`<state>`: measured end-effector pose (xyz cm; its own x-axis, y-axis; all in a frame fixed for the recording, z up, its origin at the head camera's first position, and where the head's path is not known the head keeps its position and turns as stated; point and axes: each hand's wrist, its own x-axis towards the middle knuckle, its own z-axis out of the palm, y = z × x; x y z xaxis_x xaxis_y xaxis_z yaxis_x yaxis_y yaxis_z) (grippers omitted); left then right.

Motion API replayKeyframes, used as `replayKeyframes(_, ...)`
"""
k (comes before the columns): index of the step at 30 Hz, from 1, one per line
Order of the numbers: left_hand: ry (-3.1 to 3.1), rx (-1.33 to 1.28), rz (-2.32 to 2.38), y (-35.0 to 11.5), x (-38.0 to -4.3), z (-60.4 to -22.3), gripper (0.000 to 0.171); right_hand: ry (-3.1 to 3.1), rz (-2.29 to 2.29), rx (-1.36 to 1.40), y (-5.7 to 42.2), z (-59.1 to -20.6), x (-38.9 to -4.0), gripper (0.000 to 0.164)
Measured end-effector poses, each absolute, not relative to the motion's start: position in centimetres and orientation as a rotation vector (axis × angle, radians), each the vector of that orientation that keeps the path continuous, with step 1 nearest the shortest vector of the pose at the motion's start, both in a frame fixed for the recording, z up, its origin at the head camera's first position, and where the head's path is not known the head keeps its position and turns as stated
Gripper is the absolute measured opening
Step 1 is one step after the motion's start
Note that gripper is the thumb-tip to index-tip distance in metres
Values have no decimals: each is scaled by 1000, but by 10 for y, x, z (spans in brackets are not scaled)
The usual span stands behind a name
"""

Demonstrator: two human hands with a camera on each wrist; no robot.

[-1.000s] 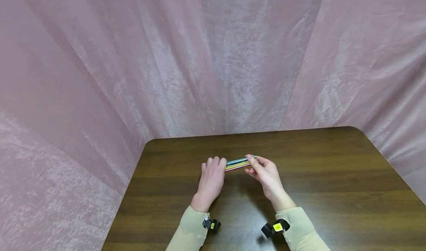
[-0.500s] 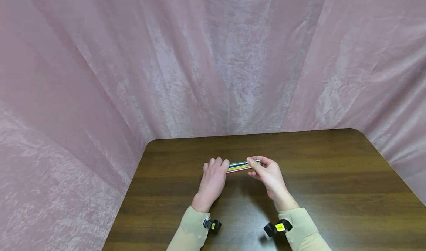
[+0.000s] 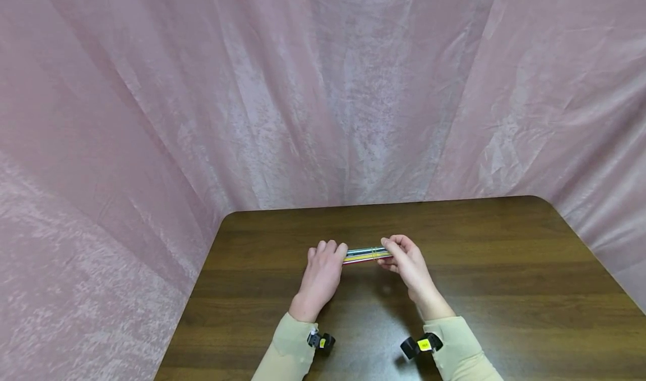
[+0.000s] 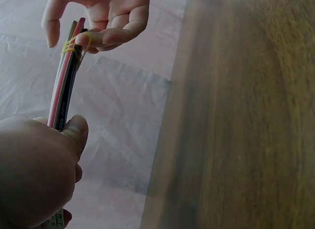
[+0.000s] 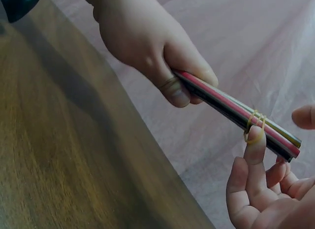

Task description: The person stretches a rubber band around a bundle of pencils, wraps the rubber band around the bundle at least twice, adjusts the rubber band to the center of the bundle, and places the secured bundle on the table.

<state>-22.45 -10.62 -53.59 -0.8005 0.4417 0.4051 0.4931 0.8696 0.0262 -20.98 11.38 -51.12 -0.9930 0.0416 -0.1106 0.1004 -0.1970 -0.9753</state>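
Observation:
Several pencils (image 5: 226, 98), among them red, black and yellow ones, form one bundle above the table. My left hand (image 3: 321, 271) grips one end, its thumb along the bundle in the left wrist view. A yellow rubber band (image 5: 256, 123) is wound round the pencils near the opposite end. My right hand (image 3: 410, 266) is at that end, one finger hooked through a loop of the band. In the right wrist view the right thumb stands apart from the pencils. The pencil ends inside my left hand are mostly hidden.
The brown wooden table (image 3: 484, 257) lies below both hands. Pink curtains (image 3: 323, 89) hang behind it and to the sides. A dark wrist camera (image 3: 421, 344) sits on the right sleeve, another wrist camera (image 3: 322, 340) on the left.
The right hand has shifted slightly right and its thumb has moved off the pencils, so more of the rubber band shows. The bundle lies more level; the left hand keeps its grip.

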Motion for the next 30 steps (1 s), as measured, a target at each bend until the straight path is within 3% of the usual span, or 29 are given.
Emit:
replayKeyframes(10,-2731,-654,-198,-107,-224,-535,15,2306,-2256,145,114,-512,-208,23)
replayKeyframes(16,-2737,-657,-189,-110,-224,-535,17,2850,-1735,-269,128,-510,-207,35)
replayKeyframes(21,-2708,-721,-141,-109,-225,-533,20,3001,-1299,-690,141,-502,-206,29)
replayKeyframes(30,-2739,-726,-99,-107,-223,-531,19,2943,-1015,-874,150,-497,-205,24)
